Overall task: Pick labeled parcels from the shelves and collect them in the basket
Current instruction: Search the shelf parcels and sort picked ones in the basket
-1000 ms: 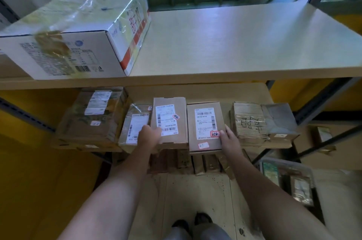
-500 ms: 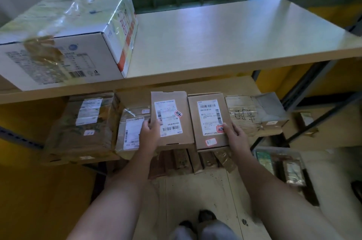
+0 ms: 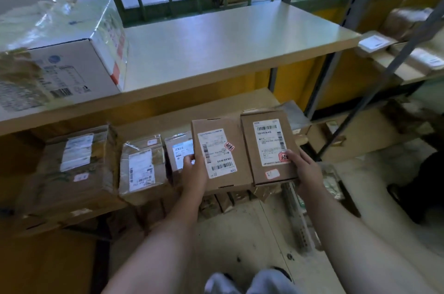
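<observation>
Two flat brown cardboard parcels with white barcode labels are held side by side in front of the lower shelf. My left hand grips the left parcel at its left edge. My right hand grips the right parcel at its lower right corner, thumb on the red sticker. Both parcels are lifted off the shelf and tilted toward me. Below my right arm a basket with packets in it sits on the floor, mostly hidden.
More labeled parcels and a larger taped one lie on the lower shelf at left. A big white carton stands on the upper shelf. Small boxes line the floor under the shelf. Another rack stands at right.
Both hands have lifted the two parcels off the lower shelf and drawn them toward me and to the right. A small parcel that lay beneath the left one is now exposed.
</observation>
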`<state>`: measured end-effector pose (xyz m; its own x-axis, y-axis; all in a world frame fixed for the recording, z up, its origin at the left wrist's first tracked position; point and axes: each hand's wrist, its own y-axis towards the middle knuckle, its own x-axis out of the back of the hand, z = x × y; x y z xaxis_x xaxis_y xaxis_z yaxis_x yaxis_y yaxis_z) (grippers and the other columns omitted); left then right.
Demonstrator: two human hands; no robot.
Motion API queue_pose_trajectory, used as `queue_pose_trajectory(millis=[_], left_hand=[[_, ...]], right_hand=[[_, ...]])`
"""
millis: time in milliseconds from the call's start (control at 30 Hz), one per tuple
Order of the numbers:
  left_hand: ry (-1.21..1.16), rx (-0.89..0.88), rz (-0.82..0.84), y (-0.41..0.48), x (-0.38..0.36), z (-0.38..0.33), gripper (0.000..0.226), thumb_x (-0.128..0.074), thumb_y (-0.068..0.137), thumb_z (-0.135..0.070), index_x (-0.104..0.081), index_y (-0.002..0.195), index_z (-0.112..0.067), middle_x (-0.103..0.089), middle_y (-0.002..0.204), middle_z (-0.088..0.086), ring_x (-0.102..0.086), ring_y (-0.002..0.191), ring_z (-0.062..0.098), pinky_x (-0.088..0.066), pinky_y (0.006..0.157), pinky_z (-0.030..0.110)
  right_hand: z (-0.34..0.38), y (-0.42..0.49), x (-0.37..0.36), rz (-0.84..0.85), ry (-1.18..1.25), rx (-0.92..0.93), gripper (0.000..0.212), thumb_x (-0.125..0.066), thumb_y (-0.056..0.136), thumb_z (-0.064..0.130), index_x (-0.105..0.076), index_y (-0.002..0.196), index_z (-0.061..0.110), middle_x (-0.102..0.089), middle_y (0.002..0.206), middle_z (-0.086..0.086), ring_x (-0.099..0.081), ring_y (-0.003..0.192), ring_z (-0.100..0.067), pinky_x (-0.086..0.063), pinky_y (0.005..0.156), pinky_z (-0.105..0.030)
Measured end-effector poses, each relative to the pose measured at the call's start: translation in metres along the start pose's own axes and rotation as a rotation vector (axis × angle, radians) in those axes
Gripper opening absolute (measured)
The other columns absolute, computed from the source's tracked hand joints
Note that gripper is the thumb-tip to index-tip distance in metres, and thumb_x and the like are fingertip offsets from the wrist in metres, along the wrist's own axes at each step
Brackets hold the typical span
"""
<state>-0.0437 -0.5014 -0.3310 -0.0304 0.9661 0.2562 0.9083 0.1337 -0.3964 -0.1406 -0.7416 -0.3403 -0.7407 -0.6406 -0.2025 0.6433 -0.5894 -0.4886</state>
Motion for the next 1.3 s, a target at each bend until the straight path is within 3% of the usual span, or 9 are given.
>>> queue_pose_trajectory(millis=[200,267,367,533,667,833,1000,1200,1300], left_hand=[[-0.037,-0.023,0.079,-0.034,-0.049,0.011,0.014,-0.049,0.099,-0.033,-0.053,0.108,-0.023,-0.071,0.099,0.001,-0.067,0.088,0.019,-0.055,0.082,0.038],[-0.015,-0.019,0.099,-0.043,-0.069,0.013,0.017,-0.052,0.097,-0.036,-0.054,0.109,-0.025,-0.072,0.097,0.001,-0.069,0.091,0.022,-0.056,0.087,0.043],[-0.021,-0.008,0.094,-0.059,-0.102,0.015,0.018,-0.053,0.097,-0.037,-0.055,0.11,-0.024,-0.073,0.093,0.0,-0.07,0.089,0.021,-0.057,0.084,0.042],[-0.075,0.03,0.005,-0.091,-0.174,0.025,0.025,-0.054,0.096,-0.03,-0.056,0.119,-0.021,-0.071,0.099,0.001,-0.067,0.088,0.018,-0.054,0.08,0.035],[-0.08,0.094,-0.06,-0.123,-0.243,0.04,0.026,-0.057,0.094,-0.036,-0.055,0.119,-0.027,-0.069,0.094,-0.004,-0.067,0.087,0.017,-0.053,0.084,0.037],[-0.115,0.159,-0.001,-0.152,-0.32,0.056,0.019,-0.057,0.094,-0.028,-0.054,0.113,-0.027,-0.071,0.097,0.0,-0.068,0.083,0.015,-0.056,0.074,0.033],[-0.038,0.234,0.049,-0.149,-0.384,0.079,0.025,-0.051,0.101,-0.018,-0.05,0.126,-0.021,-0.064,0.108,0.0,-0.057,0.076,-0.002,-0.044,0.054,0.01],[0.07,0.373,0.115,-0.107,-0.447,0.132,0.043,-0.045,0.104,-0.021,-0.039,0.146,-0.018,-0.057,0.126,-0.001,-0.053,0.086,0.009,-0.041,0.068,0.023],[0.127,0.407,0.133,-0.076,-0.469,0.17,0.041,-0.045,0.104,-0.023,-0.042,0.145,-0.018,-0.061,0.122,-0.001,-0.057,0.082,0.005,-0.044,0.06,0.021]], right_hand=[[0.002,0.017,0.063,-0.062,0.1,-0.05,0.053,-0.076,0.083,0.012,-0.061,0.132,0.023,-0.076,0.101,-0.011,-0.076,0.081,-0.023,-0.061,0.067,-0.035],[0.003,0.027,0.084,-0.069,0.109,-0.079,0.057,-0.077,0.082,0.013,-0.059,0.135,0.023,-0.075,0.105,-0.013,-0.075,0.089,-0.027,-0.06,0.076,-0.041],[0.01,0.047,0.119,-0.037,0.098,-0.109,0.055,-0.076,0.082,0.014,-0.06,0.133,0.028,-0.073,0.111,-0.015,-0.071,0.1,-0.034,-0.057,0.086,-0.048],[0.043,0.085,0.19,0.003,0.101,-0.15,0.044,-0.071,0.086,0.011,-0.058,0.122,0.033,-0.073,0.105,-0.011,-0.073,0.084,-0.026,-0.059,0.074,-0.043],[0.069,0.122,0.255,0.043,0.066,-0.217,0.061,-0.083,0.067,0.017,-0.063,0.125,0.026,-0.071,0.117,-0.018,-0.069,0.104,-0.036,-0.05,0.096,-0.062],[0.081,0.16,0.317,-0.012,0.04,-0.273,0.081,-0.085,0.068,0.019,-0.051,0.141,0.019,-0.072,0.113,-0.015,-0.072,0.089,-0.028,-0.057,0.084,-0.047],[0.06,0.2,0.368,-0.106,0.046,-0.346,0.064,-0.067,0.09,0.007,-0.042,0.147,0.017,-0.071,0.1,-0.006,-0.073,0.068,-0.013,-0.057,0.076,-0.04],[0.003,0.268,0.416,-0.176,0.052,-0.428,0.056,-0.064,0.091,0.005,-0.045,0.141,0.02,-0.075,0.098,-0.006,-0.074,0.07,-0.013,-0.06,0.074,-0.038],[-0.034,0.304,0.435,-0.188,0.023,-0.445,0.059,-0.07,0.084,0.009,-0.053,0.141,0.012,-0.074,0.112,-0.011,-0.075,0.082,-0.019,-0.062,0.064,-0.033]])
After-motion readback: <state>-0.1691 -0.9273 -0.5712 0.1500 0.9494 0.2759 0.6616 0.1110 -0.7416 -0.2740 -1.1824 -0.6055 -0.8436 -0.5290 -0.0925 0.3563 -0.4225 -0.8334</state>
